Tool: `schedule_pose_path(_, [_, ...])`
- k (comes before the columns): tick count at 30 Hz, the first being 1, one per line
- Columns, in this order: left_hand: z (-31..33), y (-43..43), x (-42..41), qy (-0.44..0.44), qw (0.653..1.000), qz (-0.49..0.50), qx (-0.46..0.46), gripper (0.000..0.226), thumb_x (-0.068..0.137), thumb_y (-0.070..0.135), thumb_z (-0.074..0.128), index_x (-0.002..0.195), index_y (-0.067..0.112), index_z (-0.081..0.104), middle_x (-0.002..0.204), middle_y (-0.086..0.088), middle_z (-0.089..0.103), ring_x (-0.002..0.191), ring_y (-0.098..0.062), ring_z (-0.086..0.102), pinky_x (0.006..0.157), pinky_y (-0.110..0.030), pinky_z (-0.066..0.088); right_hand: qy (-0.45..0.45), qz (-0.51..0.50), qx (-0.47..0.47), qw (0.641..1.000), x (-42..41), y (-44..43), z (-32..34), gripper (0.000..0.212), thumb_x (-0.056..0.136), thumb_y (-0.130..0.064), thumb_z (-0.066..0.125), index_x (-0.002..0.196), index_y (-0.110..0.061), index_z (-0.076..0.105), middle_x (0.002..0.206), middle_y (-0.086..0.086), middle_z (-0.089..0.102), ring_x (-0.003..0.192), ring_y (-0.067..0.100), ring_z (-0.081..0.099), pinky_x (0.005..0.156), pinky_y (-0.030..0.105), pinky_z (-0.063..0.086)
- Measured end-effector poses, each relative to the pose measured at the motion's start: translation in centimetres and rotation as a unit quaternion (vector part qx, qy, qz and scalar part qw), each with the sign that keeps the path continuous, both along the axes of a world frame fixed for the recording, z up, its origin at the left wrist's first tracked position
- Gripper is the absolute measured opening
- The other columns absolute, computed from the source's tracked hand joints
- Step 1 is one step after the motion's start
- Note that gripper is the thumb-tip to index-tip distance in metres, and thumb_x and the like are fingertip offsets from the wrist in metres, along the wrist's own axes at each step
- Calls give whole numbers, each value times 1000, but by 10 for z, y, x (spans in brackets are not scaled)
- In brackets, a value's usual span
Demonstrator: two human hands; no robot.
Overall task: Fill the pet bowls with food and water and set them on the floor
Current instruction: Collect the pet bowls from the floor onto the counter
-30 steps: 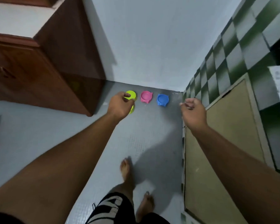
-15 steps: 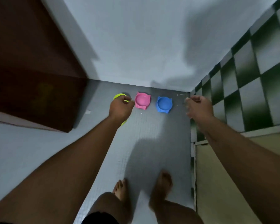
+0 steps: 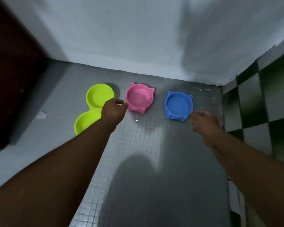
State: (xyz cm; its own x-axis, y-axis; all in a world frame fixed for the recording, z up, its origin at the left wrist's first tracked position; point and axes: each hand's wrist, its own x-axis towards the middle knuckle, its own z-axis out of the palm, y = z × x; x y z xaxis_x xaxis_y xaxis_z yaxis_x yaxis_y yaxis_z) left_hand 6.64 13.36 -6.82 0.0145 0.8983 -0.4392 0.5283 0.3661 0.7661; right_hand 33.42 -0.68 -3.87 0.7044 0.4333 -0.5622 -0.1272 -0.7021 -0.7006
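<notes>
Left fingers (image 3: 120,102) curled tight, knuckles up, right at the edge of the green bowl (image 3: 99,95); can't tell if they actually pinch the rim or just sit over it. Left hand (image 3: 114,109) covers the green bowl's right side, mid-frame. Right fingers (image 3: 197,115) loosely curled, blurred, nothing in them; right hand (image 3: 203,122) just below-right of the blue bowl (image 3: 178,104), seems not touching. Green is a double bowl with two basins, pink bowl (image 3: 139,98) sits between green and blue, and all three stand in a row on the grey tiled floor (image 3: 138,145) near the wall (image 3: 138,38), upper middle of frame. All basins look empty. Dark cabinet (image 3: 15,79) at left, checkered tiles (image 3: 261,99) at right. Step, by my read: collecting the empty bowls, filling not yet begun. Next move likely needs a firm rim grip on green and blue, then a level lift; the pink bowl would need a second trip or stacking.
</notes>
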Motion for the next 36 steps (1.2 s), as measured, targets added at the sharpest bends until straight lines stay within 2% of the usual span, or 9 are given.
schedule_pose_path(3, [-31, 17, 13, 26, 999, -14, 18, 25, 70, 44, 69, 83, 24, 65, 92, -19, 74, 90, -41, 72, 83, -52, 60, -25, -1, 0, 1000, 11, 14, -47, 28, 84, -34, 75, 103, -15, 67, 96, 9, 68, 80, 23, 62, 72, 35, 49])
schedule_pose_path(6, [-51, 30, 26, 56, 997, -11, 47, 46, 77, 42, 74, 114, 16, 67, 110, -16, 73, 101, -36, 70, 92, -44, 57, -52, -15, 2, 999, 24, 30, -79, 53, 79, -37, 77, 121, -8, 63, 113, 12, 69, 98, 29, 69, 84, 39, 56])
schedule_pose_path(10, [-68, 35, 41, 99, 991, -30, 79, 63, 89, 45, 70, 133, 2, 60, 130, -22, 65, 119, -37, 62, 101, -40, 49, -30, -39, 8, 999, 36, 38, -115, 91, 48, -61, 74, 124, -16, 57, 119, 9, 66, 98, 33, 69, 80, 54, 60])
schedule_pose_path(14, [-77, 42, 47, 127, 986, -62, 91, 59, 75, 45, 60, 109, -2, 72, 102, -25, 74, 94, -39, 70, 80, -40, 56, -24, -45, -4, 999, 31, 48, -117, 46, 75, -35, 80, 111, -15, 59, 107, 7, 63, 90, 32, 67, 71, 56, 61])
schedule_pose_path(17, [-79, 45, 47, 139, 987, -21, 79, 45, 68, 30, 60, 97, -2, 73, 90, -23, 74, 83, -39, 71, 75, -43, 59, -36, -58, -19, 997, 36, 49, -129, 18, 75, -17, 72, 84, -14, 56, 97, 13, 68, 81, 37, 69, 66, 58, 60])
schedule_pose_path(22, [-85, 45, 40, 119, 990, -7, 71, 40, 67, 37, 56, 82, 2, 69, 72, -19, 70, 67, -35, 71, 67, -47, 62, -48, -72, -36, 996, 56, 50, -153, 53, 65, -16, 61, 117, -9, 55, 113, 13, 66, 88, 38, 69, 66, 59, 60])
schedule_pose_path(27, [-47, 24, 42, -1, 999, 14, 30, 42, 86, 21, 69, 126, 15, 57, 110, -14, 64, 83, -37, 70, 61, -54, 63, -40, -60, -2, 997, 32, 40, -79, 25, 83, -7, 60, 106, -14, 53, 107, 11, 61, 85, 35, 66, 56, 53, 60])
schedule_pose_path(29, [-30, 16, 39, -64, 998, 18, 1, 51, 92, 13, 64, 141, 18, 51, 108, -21, 66, 85, -38, 71, 62, -54, 63, -36, -56, 20, 998, 33, 33, -59, 27, 83, -8, 61, 109, -15, 58, 108, 12, 65, 84, 33, 69, 59, 55, 61])
schedule_pose_path(36, [92, -14, 12, -151, 987, 39, -42, 44, 98, 6, 55, 141, 20, 58, 103, -24, 66, 82, -34, 65, 58, -44, 64, -12, -77, 42, 996, 13, -9, 68, 36, 89, -3, 60, 123, -14, 60, 110, 7, 63, 75, 22, 66, 66, 52, 62])
